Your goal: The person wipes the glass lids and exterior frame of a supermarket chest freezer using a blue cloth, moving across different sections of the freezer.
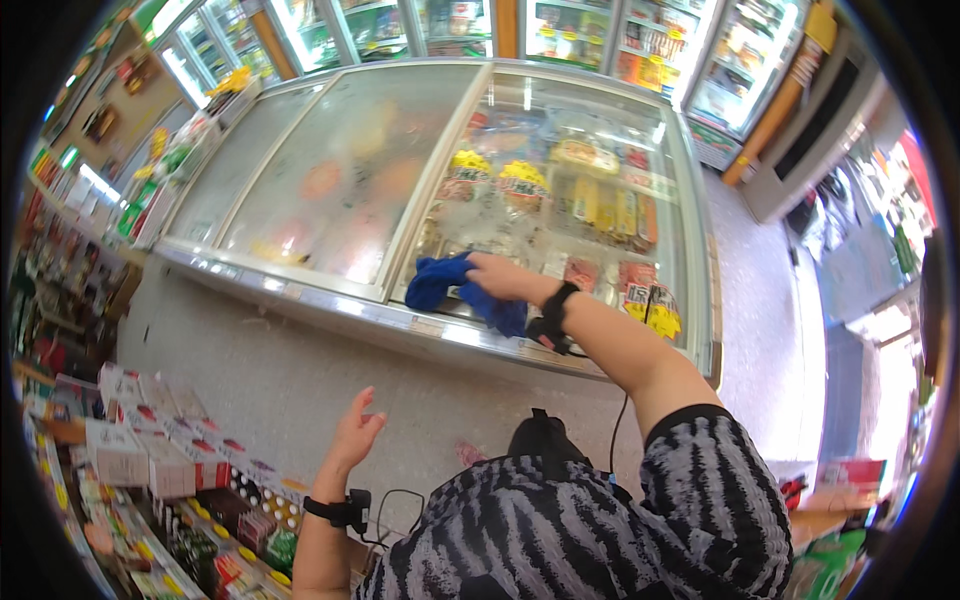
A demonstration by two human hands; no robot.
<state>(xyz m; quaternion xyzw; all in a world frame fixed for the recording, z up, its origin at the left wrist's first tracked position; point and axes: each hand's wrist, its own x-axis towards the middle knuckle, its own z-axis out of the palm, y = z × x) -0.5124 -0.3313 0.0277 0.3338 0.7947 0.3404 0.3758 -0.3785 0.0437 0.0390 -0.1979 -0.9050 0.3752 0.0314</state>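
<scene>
My right hand grips a blue cloth at the near edge of a chest freezer. Part of the cloth hangs toward the freezer's metal front rail. Under that hand is the right-hand section with clear glass, where packaged food shows inside. Further left, a fogged sliding glass lid covers blurred items. My left hand is held over the floor, apart from the freezer, with its fingers spread and nothing in it. Each wrist wears a black strap with a small device and cable.
Lit upright glass-door refrigerators stand behind the freezer. Stacked white cartons and shelves of goods line the lower left. A rack of packets adjoins the freezer's left end. Grey floor runs between the freezer and shelves.
</scene>
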